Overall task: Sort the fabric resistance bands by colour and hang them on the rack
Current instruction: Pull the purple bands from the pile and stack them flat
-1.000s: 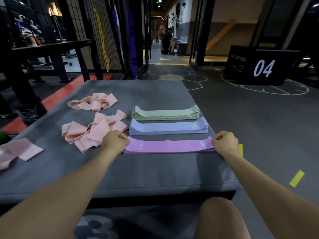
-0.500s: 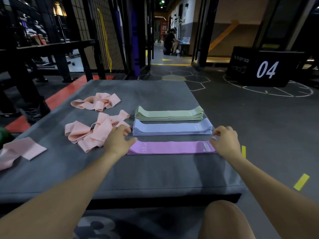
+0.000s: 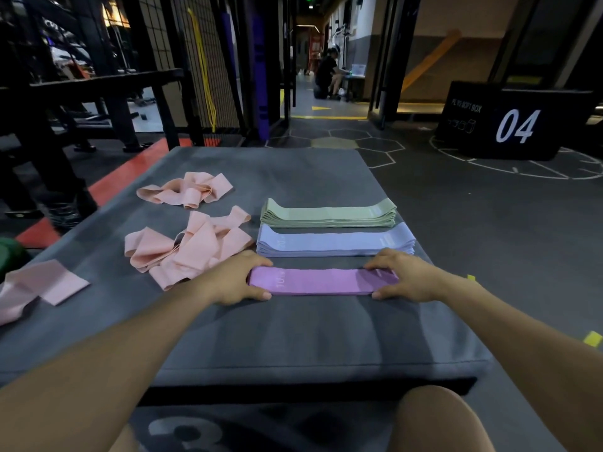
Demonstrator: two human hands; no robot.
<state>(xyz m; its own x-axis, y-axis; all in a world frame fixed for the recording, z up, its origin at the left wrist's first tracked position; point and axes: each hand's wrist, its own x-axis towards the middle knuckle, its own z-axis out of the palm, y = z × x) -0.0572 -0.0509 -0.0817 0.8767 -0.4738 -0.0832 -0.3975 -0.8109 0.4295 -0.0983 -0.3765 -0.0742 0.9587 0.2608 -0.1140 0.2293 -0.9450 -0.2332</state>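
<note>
Grey mat (image 3: 293,337): left hand (image 3: 233,280) and right hand (image 3: 403,277) clasp the purple band (image 3: 321,281), marked perhaps "10"; box (image 3: 522,120) at 2 o'clock reads "04".

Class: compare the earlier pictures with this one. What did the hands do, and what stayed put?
Both hands let go for a moment, then returned: the left hand and right hand now clasp the ends of the purple band. The green stack, blue stack and pink bands stayed put.
</note>
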